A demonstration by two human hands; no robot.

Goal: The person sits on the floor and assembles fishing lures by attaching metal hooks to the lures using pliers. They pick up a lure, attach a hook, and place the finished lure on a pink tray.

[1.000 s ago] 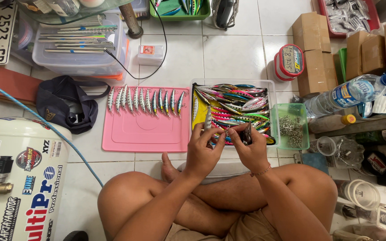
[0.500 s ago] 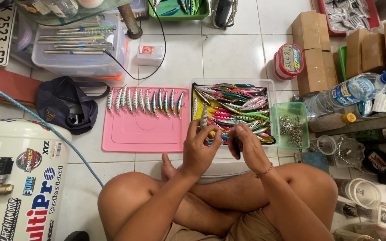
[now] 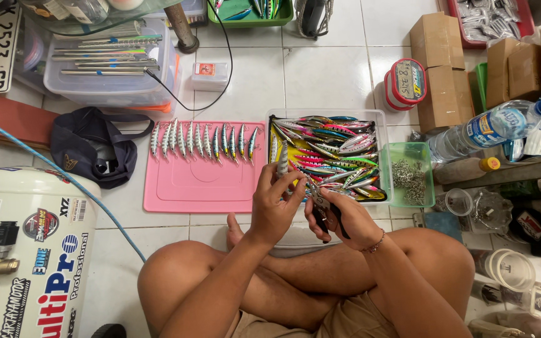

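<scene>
Fishing lure (image 3: 282, 164) in silver is what we are working on, pinched upright in the fingers of our left hand (image 3: 273, 206), just at the near-left corner of the clear tray (image 3: 270, 119). Going from nine o'clock across: a dark cap (image 3: 95, 150) is lying at nine o'clock of the pink mat (image 3: 195, 188), and along the mat's far edge a row of finished-looking silver lures (image 3: 201, 139) is lying side by side. At three o'clock of the mat, touching it, the clear tray is holding a heap of bright painted lures (image 3: 333, 153). Next, at three o'clock of that tray, a small green tub (image 3: 430, 153) is holding a tangle of metal hooks (image 3: 408, 178). Our right hand (image 3: 345, 219) is closed around black-handled pliers (image 3: 321, 209), whose nose is pointing toward the bottom end of the lure we are holding (whether the tips are touching a ring or hook we cannot tell, the spot being too small). The two hands are close together, nearly touching, over our crossed legs.

We judge that we are fitting hardware to this lure with the pliers. The next move, we think, is calling for a steady grip with the left fingers and a fine, small twist of the plier tips.
</scene>
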